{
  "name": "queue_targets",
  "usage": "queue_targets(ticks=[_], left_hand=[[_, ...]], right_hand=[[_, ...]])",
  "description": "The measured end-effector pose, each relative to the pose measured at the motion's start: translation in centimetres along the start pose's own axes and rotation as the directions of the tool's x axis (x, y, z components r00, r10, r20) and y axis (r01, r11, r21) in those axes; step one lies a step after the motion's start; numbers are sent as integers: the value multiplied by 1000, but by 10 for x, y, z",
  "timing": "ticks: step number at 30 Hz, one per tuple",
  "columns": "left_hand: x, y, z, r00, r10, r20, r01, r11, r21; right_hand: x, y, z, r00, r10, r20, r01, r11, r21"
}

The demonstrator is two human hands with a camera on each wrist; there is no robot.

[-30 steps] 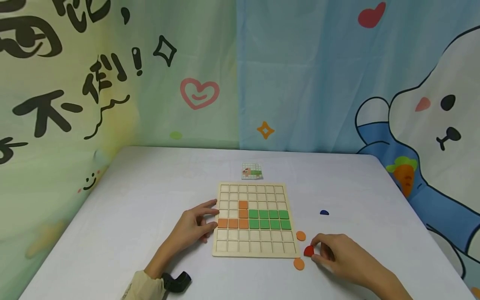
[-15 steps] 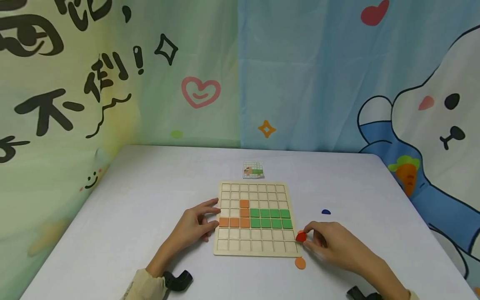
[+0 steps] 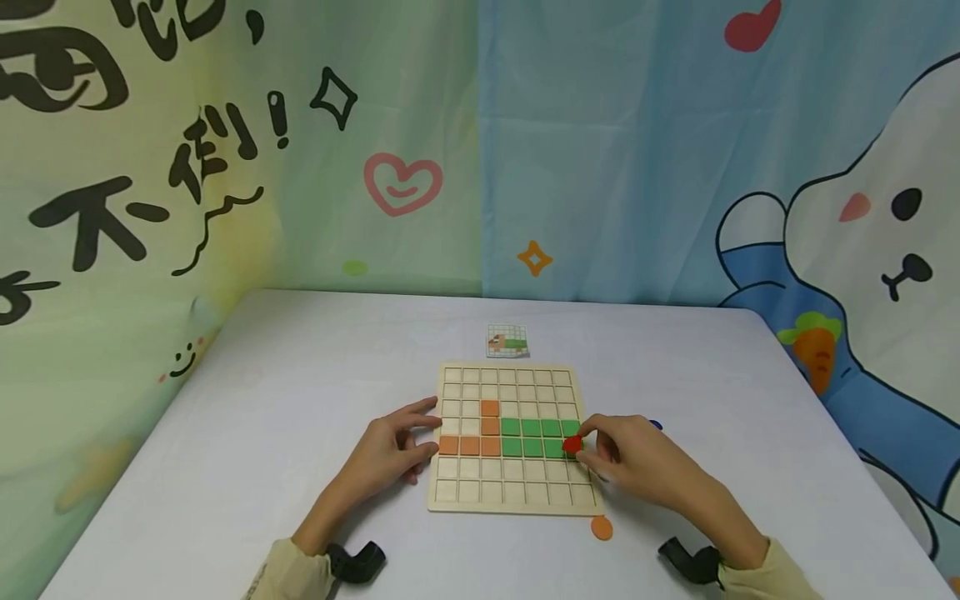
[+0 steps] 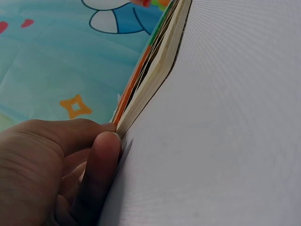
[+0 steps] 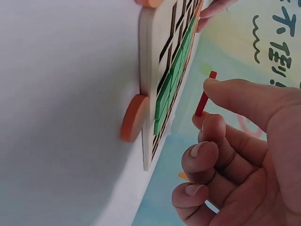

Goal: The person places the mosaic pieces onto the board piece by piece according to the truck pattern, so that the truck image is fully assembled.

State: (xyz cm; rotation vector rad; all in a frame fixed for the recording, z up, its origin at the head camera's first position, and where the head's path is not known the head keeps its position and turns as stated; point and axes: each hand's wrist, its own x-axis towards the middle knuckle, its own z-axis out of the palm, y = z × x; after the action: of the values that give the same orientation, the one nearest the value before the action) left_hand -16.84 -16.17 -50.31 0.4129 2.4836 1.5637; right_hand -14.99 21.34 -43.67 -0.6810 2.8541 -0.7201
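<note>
My right hand (image 3: 648,458) pinches a small flat red piece with a rounded edge (image 3: 572,445) between thumb and index finger. It hangs over the right end of the green squares (image 3: 532,437) on the wooden grid board (image 3: 510,498). In the right wrist view the red piece (image 5: 205,96) is seen edge-on, raised off the board, with the other fingers loosely curled. My left hand (image 3: 393,446) rests its fingertips and thumb against the board's left edge. Orange squares (image 3: 469,446) fill several cells beside the green ones.
An orange disc (image 3: 602,527) lies at the board's lower right corner. Another orange disc (image 5: 135,117) leans by the right edge. A blue piece (image 3: 656,424) is partly hidden behind my right hand. A small picture card (image 3: 507,342) lies beyond the board.
My right hand has carried the red piece from the table right of the board, up and leftward, to over the green squares. My left hand has stayed at the board's edge.
</note>
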Motion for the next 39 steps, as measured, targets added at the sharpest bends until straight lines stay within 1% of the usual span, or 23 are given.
queue_targets(ticks=[7,12,18,25,29,34,39], left_hand=[[0,0,0,1000,-7,-5,7,1000,2],[0,0,0,1000,6,0,-6,1000,-5],[0,0,0,1000,18,0,-18,1000,-4],[0,1,0,1000,16,2,-16,1000,-7],[0,0,0,1000,17,0,-17,1000,-6],[0,-1,0,1000,3,-6,-3,1000,7],[1,-2,0,1000,3,-5,-3,1000,7]], right_hand=[[14,-4,3,1000,-12,-4,12,1000,27],[22,-8,4,1000,-4,22,3,999,44],[29,-13,6,1000,1,29,-1,1000,13],[38,-19,7,1000,-11,13,11,1000,-22],[45,-22,8,1000,-5,26,5,1000,-29],[53,-25,10,999,-22,29,23,999,-23],[59,-27,13,999,-37,23,38,999,-37]])
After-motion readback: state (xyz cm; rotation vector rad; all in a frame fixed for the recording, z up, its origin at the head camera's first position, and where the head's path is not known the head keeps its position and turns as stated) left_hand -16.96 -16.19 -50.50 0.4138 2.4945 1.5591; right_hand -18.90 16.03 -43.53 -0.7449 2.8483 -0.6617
